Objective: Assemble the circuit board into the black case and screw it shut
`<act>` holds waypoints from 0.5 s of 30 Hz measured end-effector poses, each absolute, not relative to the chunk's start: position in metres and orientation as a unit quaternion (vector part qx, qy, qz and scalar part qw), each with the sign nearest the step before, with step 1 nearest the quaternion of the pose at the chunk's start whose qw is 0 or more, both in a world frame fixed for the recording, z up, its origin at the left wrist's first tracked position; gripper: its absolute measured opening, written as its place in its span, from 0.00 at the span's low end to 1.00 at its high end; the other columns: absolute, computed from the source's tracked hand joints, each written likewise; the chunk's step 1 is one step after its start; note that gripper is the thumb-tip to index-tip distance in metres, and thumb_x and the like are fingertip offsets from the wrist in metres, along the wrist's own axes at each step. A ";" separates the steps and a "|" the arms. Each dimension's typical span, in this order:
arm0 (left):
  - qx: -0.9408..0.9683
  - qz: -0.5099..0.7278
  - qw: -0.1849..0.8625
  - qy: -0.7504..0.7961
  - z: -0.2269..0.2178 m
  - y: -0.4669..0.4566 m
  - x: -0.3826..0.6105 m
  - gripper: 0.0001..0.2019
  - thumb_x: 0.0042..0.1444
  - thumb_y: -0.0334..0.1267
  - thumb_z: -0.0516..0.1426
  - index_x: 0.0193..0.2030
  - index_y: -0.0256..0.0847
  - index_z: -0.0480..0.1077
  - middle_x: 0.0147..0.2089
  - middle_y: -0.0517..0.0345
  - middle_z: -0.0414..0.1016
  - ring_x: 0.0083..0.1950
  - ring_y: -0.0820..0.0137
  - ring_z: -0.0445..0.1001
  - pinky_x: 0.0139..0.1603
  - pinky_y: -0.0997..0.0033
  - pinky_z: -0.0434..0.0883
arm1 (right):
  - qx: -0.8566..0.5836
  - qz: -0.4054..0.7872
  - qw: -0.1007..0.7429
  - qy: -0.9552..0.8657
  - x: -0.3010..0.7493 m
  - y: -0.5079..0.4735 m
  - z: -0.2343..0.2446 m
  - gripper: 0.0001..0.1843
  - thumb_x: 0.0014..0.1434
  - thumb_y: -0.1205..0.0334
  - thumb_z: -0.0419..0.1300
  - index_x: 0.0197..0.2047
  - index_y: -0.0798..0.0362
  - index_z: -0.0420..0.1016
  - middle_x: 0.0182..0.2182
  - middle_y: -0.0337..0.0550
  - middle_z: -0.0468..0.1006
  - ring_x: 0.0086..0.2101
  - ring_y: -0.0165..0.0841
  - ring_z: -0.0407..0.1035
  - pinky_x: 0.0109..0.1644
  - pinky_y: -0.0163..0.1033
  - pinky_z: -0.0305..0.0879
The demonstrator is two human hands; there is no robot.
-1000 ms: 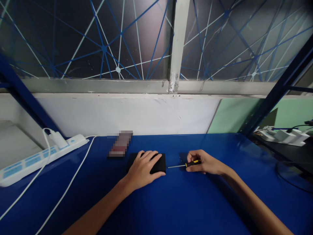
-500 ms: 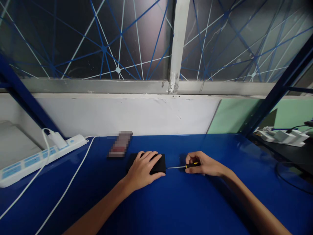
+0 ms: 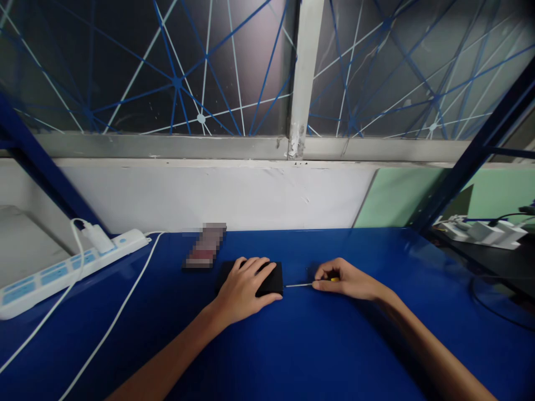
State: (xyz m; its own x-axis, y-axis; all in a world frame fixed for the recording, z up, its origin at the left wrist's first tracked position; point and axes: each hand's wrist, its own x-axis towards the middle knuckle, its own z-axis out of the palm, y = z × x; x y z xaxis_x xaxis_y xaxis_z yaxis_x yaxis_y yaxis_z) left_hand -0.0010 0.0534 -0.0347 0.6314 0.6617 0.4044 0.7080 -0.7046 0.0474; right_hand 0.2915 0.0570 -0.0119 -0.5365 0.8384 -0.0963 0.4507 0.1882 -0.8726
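A flat black box (image 3: 273, 278) lies on the blue tabletop (image 3: 292, 345). My left hand (image 3: 246, 287) is over it, fingers across the top and thumb along the near edge, holding it down. Much of the box is hidden under that hand. To its right, my right hand (image 3: 340, 278) pinches a screwdriver (image 3: 298, 285) by its handle, of which only a bit of yellow shows between the fingers. The thin metal shaft lies level, pointing left, its tip at the box's right side. Whether the tip sits in a screw is too small to tell.
A pixelated flat object (image 3: 204, 248) lies behind the box to the left. At far left is a white power strip (image 3: 54, 273) with a plug and white cables (image 3: 112, 323). White adapters (image 3: 489, 234) sit on a dark surface at right. A wall and window stand behind.
The fingers of my right hand have shifted slightly left along the screwdriver and now cover more of its handle. My left hand and the black box look unmoved.
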 end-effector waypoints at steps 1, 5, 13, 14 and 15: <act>-0.901 -0.200 0.058 -0.380 -0.035 0.053 -0.001 0.29 0.60 0.58 0.55 0.61 0.42 0.64 0.60 0.46 0.70 0.58 0.53 0.69 0.57 0.47 0.63 | -0.435 0.466 0.216 -0.740 0.292 0.058 -0.013 0.17 0.52 0.49 0.68 0.32 0.56 0.75 0.21 0.34 0.66 0.23 0.25 0.57 0.26 0.32 0.52; -0.902 -0.199 0.057 -0.379 -0.034 0.053 -0.001 0.29 0.60 0.57 0.55 0.61 0.41 0.64 0.59 0.45 0.70 0.58 0.53 0.69 0.57 0.47 0.63 | -0.450 0.506 0.208 -0.705 0.292 0.058 -0.014 0.19 0.47 0.52 0.71 0.33 0.54 0.70 0.21 0.32 0.66 0.20 0.24 0.58 0.22 0.30 0.53; -0.902 -0.198 0.053 -0.380 -0.035 0.053 -0.001 0.28 0.60 0.57 0.55 0.61 0.42 0.64 0.60 0.45 0.70 0.58 0.53 0.68 0.58 0.47 0.62 | -0.452 0.468 0.192 -0.735 0.290 0.055 -0.012 0.27 0.61 0.43 0.57 0.24 0.59 0.77 0.16 0.37 0.66 0.18 0.24 0.56 0.22 0.32 0.51; -0.902 -0.198 0.053 -0.380 -0.035 0.054 -0.001 0.28 0.60 0.57 0.55 0.61 0.42 0.64 0.60 0.45 0.70 0.58 0.53 0.68 0.58 0.47 0.62 | -0.452 0.462 0.194 -0.738 0.290 0.055 -0.012 0.27 0.61 0.43 0.56 0.25 0.59 0.77 0.16 0.36 0.65 0.18 0.24 0.56 0.22 0.32 0.51; -0.902 -0.198 0.053 -0.380 -0.035 0.054 -0.001 0.28 0.60 0.57 0.55 0.61 0.42 0.64 0.60 0.45 0.69 0.59 0.53 0.68 0.57 0.48 0.62 | -0.450 0.461 0.198 -0.739 0.289 0.055 -0.013 0.26 0.61 0.43 0.57 0.26 0.59 0.76 0.17 0.36 0.66 0.19 0.24 0.57 0.23 0.32 0.51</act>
